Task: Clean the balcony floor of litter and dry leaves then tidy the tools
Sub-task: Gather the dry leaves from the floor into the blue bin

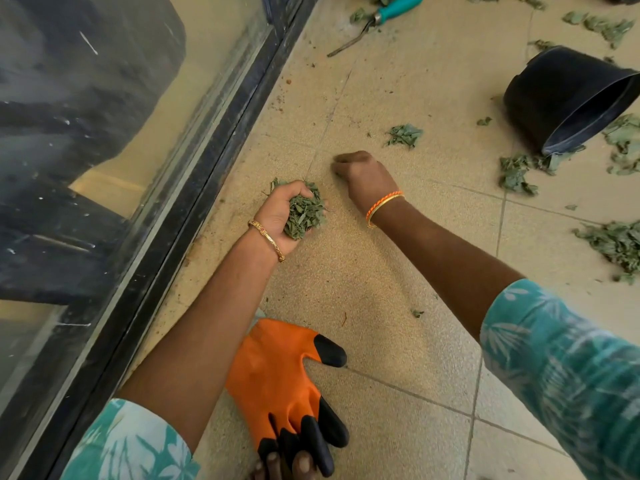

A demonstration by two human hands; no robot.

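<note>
One handful of crumpled dry green leaves [304, 211] sits gripped in the left hand [282, 216]; the right hand [363, 174], fingers curled and seemingly empty, rests on the beige tiled floor [381, 271]. Best gather the near clump of leaves [403, 135] next without loosening the full hand.

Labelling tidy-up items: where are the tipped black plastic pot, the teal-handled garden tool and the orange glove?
black plastic pot [561, 95], head view, outer side wall
teal-handled garden tool [398, 6], head view, handle
orange glove [273, 379], head view, palm

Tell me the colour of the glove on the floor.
Orange glove with black fingertips, head view.
</note>
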